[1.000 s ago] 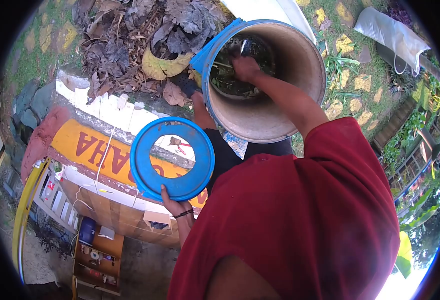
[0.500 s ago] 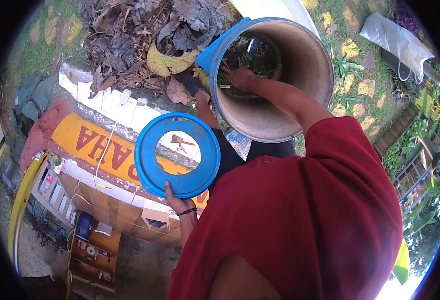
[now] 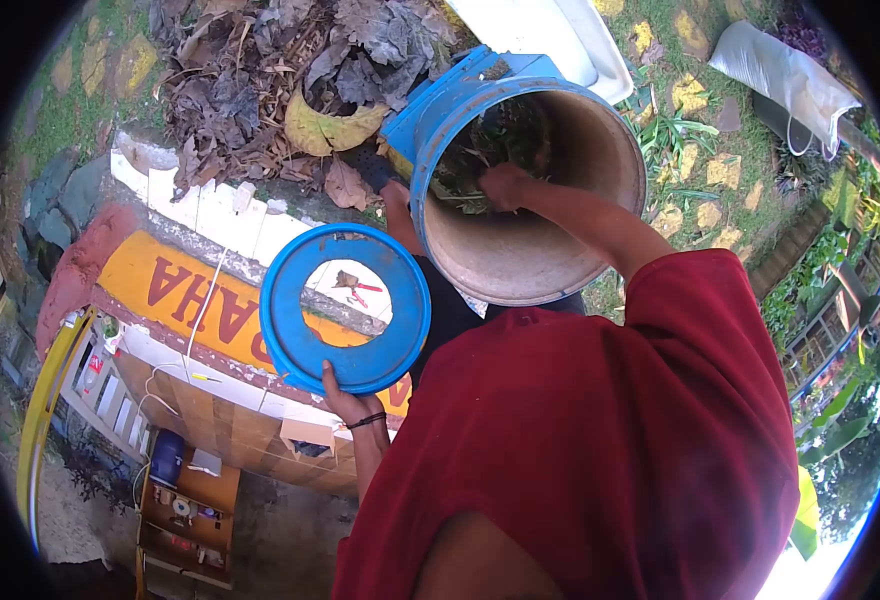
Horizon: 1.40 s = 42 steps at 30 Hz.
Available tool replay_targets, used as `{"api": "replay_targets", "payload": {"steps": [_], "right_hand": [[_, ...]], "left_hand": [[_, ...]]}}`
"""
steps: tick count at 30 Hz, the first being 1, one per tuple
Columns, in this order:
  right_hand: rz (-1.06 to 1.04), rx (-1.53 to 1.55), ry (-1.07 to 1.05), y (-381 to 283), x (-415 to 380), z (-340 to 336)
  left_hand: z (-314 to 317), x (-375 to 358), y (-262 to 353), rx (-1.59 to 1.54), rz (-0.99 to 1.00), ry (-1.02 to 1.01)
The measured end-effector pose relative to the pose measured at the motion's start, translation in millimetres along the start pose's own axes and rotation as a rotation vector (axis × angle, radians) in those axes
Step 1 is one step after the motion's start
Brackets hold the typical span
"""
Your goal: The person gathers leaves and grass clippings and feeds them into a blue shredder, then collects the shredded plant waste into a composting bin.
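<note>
My left hand grips the lower edge of a blue ring-shaped lid, its thumb on the upper face. Through the lid's round hole, the wall top behind shows. My right hand reaches inside a blue drum with a pale, stained inner wall. Its fingers look curled in against dark and green plant matter at the bottom; what they hold, if anything, is hidden. The drum is tilted with its mouth toward me, beside my legs.
Dry leaves are heaped beyond the white wall edge. Red-handled pliers or a similar tool lie on the wall top. A white tub stands behind the drum, and a white sack hangs at the right.
The drum has tipped, its rim lower and more of its blue outside showing. My right hand has shifted right and down, its fingers more curled. The lid stays in my left hand.
</note>
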State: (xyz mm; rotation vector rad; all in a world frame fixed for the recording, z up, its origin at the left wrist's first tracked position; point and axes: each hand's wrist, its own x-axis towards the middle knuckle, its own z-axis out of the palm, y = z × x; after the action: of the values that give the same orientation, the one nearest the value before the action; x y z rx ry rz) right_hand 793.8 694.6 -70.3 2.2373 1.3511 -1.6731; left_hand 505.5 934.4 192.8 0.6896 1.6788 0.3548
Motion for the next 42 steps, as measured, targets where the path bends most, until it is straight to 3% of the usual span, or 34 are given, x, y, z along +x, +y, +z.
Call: {"api": "replay_targets", "payload": {"steps": [3, 7, 15, 16, 18, 21, 25, 28, 30, 33, 34, 36, 37, 39, 40, 42], "right_hand": [[-0.038, -0.03, -0.135, 16, -17, -19], [-0.001, -0.137, -0.152, 20, -24, -46], [0.073, 0.253, -0.407, 35, -60, -97], [0.071, 0.245, -0.408, 40, -68, -114], [0.184, 0.513, -0.143, 56, -83, -143], [0.205, 0.487, -0.129, 78, -64, -152], [0.151, 0.475, -0.118, 81, -10, -89], [0.224, 0.238, -0.304, 58, 23, -44], [0.484, 0.197, -0.259, 33, 24, -21], [0.629, 0.308, -0.255, 16, 35, -23], [0.629, 0.314, -0.258, 26, 47, -4], [0.384, 0.508, -0.337, 55, 86, 43], [0.383, 0.503, -0.337, 40, 72, 27], [0.582, 0.249, -0.356, 10, 41, 6], [0.579, 0.247, -0.357, 10, 47, 17], [0.671, 0.116, -0.225, -1, 54, 34]], "left_hand": [[-3, 2, -1, -0.01, -0.015, -0.007], [-4, 4, 1, -0.011, -0.002, -0.001], [-2, 1, 7, -0.027, 0.007, 0.022], [-1, 3, 8, -0.035, 0.007, 0.025], [1, 6, 7, 0.025, -0.002, 0.02], [2, 15, 1, 0.029, 0.043, 0.022], [10, 9, 3, 0.019, 0.017, 0.021], [12, 7, 5, 0.045, 0.044, 0.005], [12, 3, 8, -0.024, 0.015, 0.005], [8, 5, 6, 0.004, 0.031, 0.017], [8, 6, 5, 0.01, 0.031, 0.017], [8, 8, 5, 0.012, 0.041, 0.043], [8, 9, 6, 0.007, 0.041, 0.046], [8, 10, 6, -0.02, -0.015, 0.05], [8, 9, 5, -0.021, -0.015, 0.054], [7, 9, 5, -0.013, 0.004, 0.035]]}}
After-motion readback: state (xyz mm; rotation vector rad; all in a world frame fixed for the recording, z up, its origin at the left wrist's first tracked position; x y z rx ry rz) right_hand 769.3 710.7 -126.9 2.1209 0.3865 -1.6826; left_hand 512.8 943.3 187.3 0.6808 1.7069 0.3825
